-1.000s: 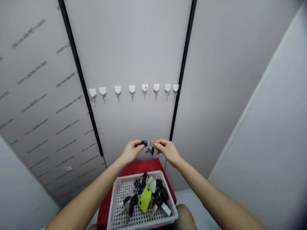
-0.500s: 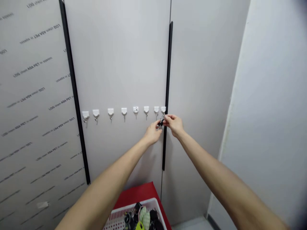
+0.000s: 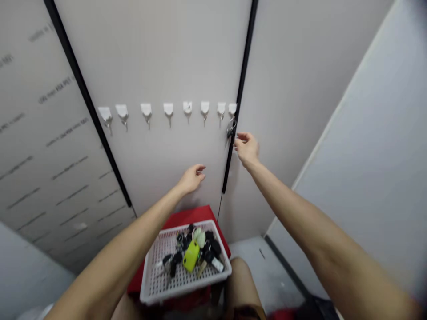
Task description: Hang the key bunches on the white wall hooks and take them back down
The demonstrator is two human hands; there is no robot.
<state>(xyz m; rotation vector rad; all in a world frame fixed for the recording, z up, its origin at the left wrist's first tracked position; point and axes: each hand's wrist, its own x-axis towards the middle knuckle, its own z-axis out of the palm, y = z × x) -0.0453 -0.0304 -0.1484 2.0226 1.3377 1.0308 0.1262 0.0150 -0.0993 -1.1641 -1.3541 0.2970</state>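
Note:
A bunch of keys (image 3: 230,129) on a ring hangs from the rightmost white hook (image 3: 232,109), against the black door handle. Just right of it is my right hand (image 3: 247,146), fingers curved apart and holding nothing. My left hand (image 3: 192,178) is lower, in front of the pale door, with thumb and fingers apart and nothing between them. Below it, a white plastic basket (image 3: 151,291) holds many keys and fobs, among them a yellow-green key case (image 3: 191,256) and a pale green piece (image 3: 199,238).
Several more white adhesive hooks (image 3: 146,110) run in a row to the left. Black vertical handles (image 3: 90,106) edge the door. The basket rests on a red surface (image 3: 196,214). My knee (image 3: 245,284) is beside it, and a white wall (image 3: 373,155) stands at the right.
Both hands have let go of the bunch of keys, which now hangs on the rightmost hook. My left hand has moved down and left. The view has tilted down, showing more of the basket.

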